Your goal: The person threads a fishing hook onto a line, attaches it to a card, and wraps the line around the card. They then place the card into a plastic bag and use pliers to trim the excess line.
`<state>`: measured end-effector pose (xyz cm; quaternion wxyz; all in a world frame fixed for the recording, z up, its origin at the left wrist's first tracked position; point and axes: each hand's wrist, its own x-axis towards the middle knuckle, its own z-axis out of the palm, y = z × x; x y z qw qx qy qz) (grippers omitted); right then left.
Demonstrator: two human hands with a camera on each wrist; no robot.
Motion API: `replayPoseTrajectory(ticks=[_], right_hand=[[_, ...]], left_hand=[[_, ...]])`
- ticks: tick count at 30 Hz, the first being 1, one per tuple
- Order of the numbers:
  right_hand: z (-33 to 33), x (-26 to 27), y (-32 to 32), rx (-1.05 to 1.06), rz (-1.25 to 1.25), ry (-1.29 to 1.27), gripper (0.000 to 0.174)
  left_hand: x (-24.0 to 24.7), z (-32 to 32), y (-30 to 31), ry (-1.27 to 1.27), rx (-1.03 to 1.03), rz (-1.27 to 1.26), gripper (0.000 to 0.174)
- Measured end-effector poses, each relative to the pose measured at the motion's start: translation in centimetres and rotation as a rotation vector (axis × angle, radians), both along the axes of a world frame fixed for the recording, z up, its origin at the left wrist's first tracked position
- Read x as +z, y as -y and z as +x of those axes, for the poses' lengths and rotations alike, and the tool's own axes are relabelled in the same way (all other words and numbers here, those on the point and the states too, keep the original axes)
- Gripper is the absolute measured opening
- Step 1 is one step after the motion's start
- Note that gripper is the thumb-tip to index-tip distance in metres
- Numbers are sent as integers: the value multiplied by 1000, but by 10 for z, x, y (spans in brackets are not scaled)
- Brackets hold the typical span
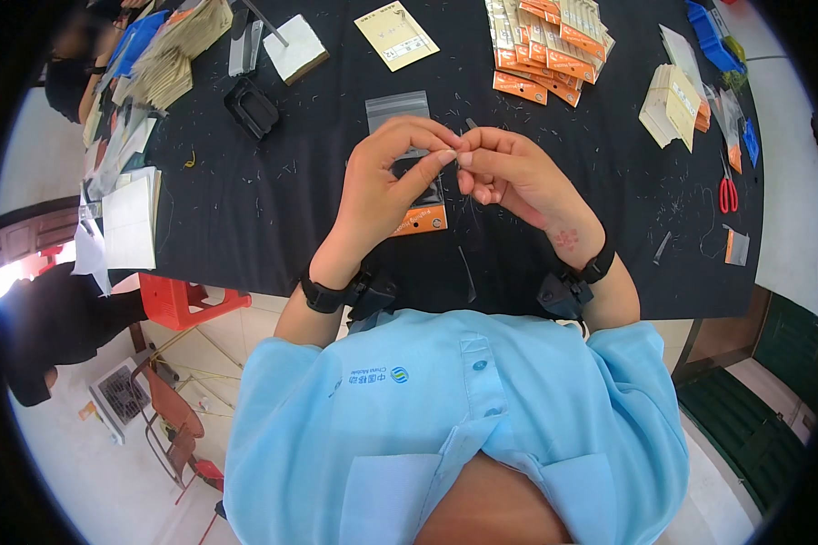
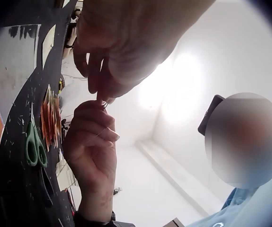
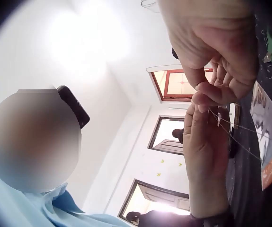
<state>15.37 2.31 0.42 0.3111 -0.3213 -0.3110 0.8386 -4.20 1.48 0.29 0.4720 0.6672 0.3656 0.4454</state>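
Observation:
Fingertips of my left hand and right hand meet over the dark table, each pinching at the same tiny work. Thin clear fishing line trails from between them in the right wrist view. A small dark curved piece, like a fish hook, pokes out at the fingertips in the left wrist view; the fingers hide most of it. Beneath the hands lies a clear packet with an orange label. Green-handled scissors lie on the table in the left wrist view.
Orange-labelled packets are heaped at the back. Red scissors and a card stack lie right. A black tray, white block and card piles are left. Line scraps dot the cloth. A red stool stands beside the table.

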Motion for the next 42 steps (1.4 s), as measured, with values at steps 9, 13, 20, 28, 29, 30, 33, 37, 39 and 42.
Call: replayPoseTrajectory(ticks=[9,13,20,28,29,30,33,37,39,42], right_hand=[[2,3,0,65,14,41,18],[2,3,0,87,27,38,17],[1,3,1,79,48,34,13],[1,2,1,90,102,63,11],[1,2,1,92,115,72,11],[1,2,1,91,115,72,11],[0,4,1,93,135,108,11],[1,2,1,87,160,114,12],[0,3,3,77,156,120,13],[-1,7,3,39,110,102,17]], left_hand=[[1,-1,2,156,8,-163,6],[0,1,3,212,26,-208,6],[-2,3,5,245,41,-217,7],[-1,6,9,269,48,-214,7],[-1,6,9,285,59,-223,7],[-1,7,10,301,70,-232,8],[-2,7,9,320,93,-233,9],[-3,8,9,313,122,-238,9],[-3,7,7,303,126,-244,8],[1,6,7,374,67,-288,9]])
